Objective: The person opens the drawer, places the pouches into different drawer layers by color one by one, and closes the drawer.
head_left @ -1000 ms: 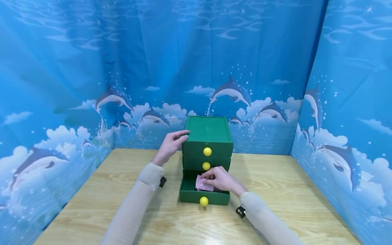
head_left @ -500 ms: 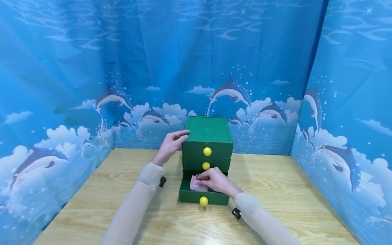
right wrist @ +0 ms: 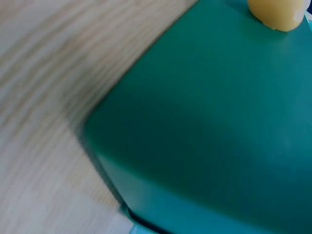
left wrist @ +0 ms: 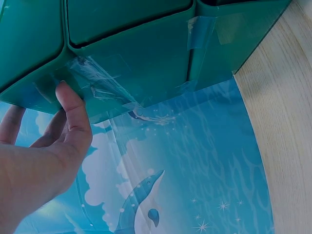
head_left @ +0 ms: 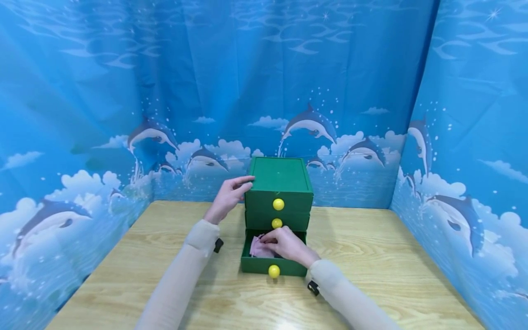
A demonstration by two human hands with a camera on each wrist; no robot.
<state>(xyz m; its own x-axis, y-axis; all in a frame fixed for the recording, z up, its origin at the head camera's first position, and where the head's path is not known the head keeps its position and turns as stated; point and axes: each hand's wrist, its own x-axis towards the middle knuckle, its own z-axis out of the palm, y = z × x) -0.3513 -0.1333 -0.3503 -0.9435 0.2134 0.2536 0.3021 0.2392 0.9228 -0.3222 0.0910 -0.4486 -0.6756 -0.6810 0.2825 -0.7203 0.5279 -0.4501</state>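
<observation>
A green drawer cabinet [head_left: 280,174] with round yellow knobs stands on the table, its bottom drawer [head_left: 257,266] pulled out. My left hand [head_left: 228,197] rests against the cabinet's left side near the top edge; in the left wrist view the thumb [left wrist: 73,109] touches the taped green side. Inside the drawer lies a small pink cloth pouch [head_left: 260,248], which my right hand [head_left: 288,247] pinches between thumb and fingers. Part of the pouch is hidden behind that hand. The right wrist view has only the drawer front [right wrist: 195,122] and its yellow knob [right wrist: 278,12], no hand.
The wooden table [head_left: 363,275] extends to both sides and in front of the cabinet. A blue dolphin-print curtain [head_left: 214,91] hangs behind and at the sides. The two upper drawers, with the top knob [head_left: 278,204], are pushed in.
My right hand has moved left inside the bottom drawer, carrying the pink pouch toward the drawer's left side. My left hand and the cabinet have stayed in place.
</observation>
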